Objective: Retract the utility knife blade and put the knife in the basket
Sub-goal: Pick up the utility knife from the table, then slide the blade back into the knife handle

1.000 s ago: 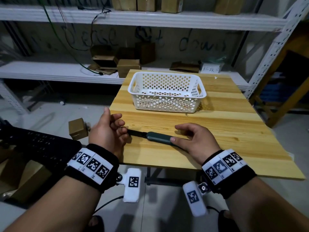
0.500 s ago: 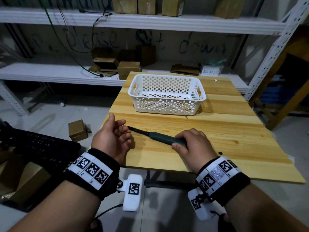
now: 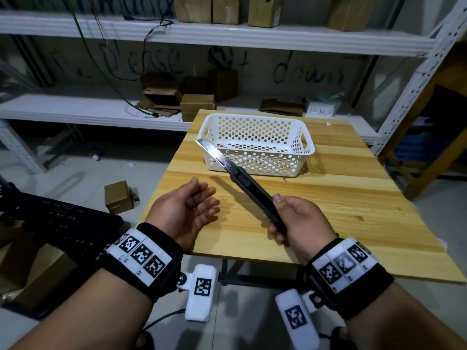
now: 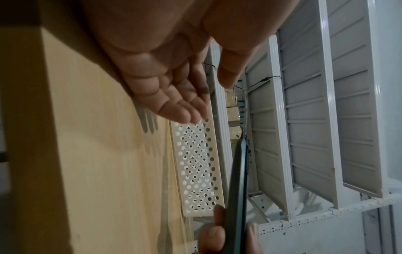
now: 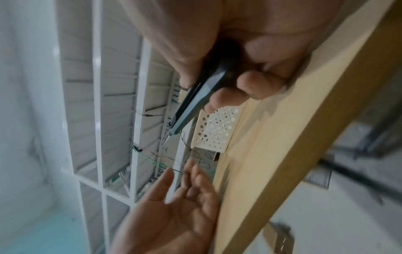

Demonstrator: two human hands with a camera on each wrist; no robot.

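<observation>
One utility knife, one white perforated basket, one wooden table, two bare hands. The right hand grasps the knife by the rear end of its dark handle, thumb along one side and curled fingers wrapped under the other. From that grip the handle runs forward and up, clear of the table, and its one silver blade sticks out fully beyond the fingers, its tip in front of the basket's near left corner in the head view. The black slider sits on the handle ahead of the thumb, untouched. The left hand is released, palm turned up, fingers loosely extended and holding nothing, just beside the handle but apart from it. The basket stands on the table beyond both hands.
</observation>
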